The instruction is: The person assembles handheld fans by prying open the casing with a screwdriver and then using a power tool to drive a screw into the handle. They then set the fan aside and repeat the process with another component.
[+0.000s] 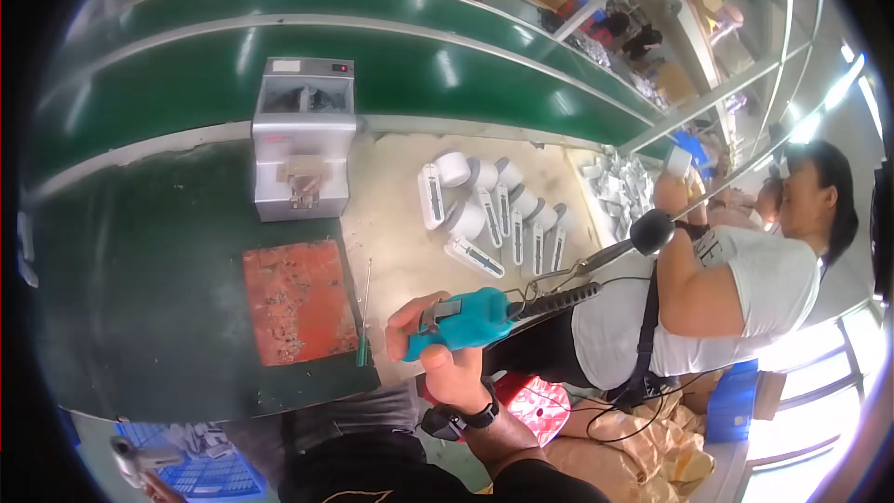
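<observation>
My right hand (447, 368) is closed around a teal power screwdriver (470, 319) above the front edge of the bench. The tool's black ribbed cord end points right, beside a metal hook and line. At the lower left, only part of my left hand (164, 492) shows, closed on a grey-white part with a rounded end (138, 462). That hand is low, beside a blue basket (219, 477) of grey pieces. Several white parts (484, 210), each with a round cylinder and a long slotted plate, stand on the pale bench top beyond my right hand.
A silver screw feeder (303, 144) stands at the back of the bench. A worn red mat (300, 303) lies on the green top, with a thin green-handled screwdriver (363, 340) beside it. A co-worker (717, 289) is at the right, near heaped grey-white pieces (619, 188).
</observation>
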Demonstrator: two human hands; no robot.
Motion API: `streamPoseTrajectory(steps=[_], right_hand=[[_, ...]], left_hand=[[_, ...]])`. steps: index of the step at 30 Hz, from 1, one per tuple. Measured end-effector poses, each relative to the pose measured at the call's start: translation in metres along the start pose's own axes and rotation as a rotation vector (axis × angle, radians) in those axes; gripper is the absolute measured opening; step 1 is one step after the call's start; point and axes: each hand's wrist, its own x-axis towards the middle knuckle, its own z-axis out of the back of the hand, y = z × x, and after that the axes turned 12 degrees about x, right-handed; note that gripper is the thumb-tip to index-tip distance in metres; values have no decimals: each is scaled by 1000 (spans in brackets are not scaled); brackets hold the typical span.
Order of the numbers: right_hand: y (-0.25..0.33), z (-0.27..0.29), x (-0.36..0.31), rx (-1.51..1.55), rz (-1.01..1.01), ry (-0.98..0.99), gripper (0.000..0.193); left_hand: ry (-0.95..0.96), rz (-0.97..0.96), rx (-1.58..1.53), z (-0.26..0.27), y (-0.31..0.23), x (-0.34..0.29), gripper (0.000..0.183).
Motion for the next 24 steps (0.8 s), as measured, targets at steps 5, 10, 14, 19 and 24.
streamPoseTrajectory(steps=[5, 10, 14, 19, 24], right_hand=[[5, -1, -8, 21, 6, -31, 78], [3, -3, -14, 29, -26, -24, 79], [-9, 12, -16, 124, 15, 98, 45], [2, 8, -21, 66, 105, -73, 68], [10, 15, -20, -62, 86, -78, 78]], left_hand=[[-231, -247, 444, -53, 65, 63, 49], [-315, -427, -98, -63, 11, 111, 47], [-333, -611, -299, -21, -118, 75, 43], [-135, -832, -535, 1, -242, 2, 33], [360, -1100, -666, 26, -318, -64, 29]])
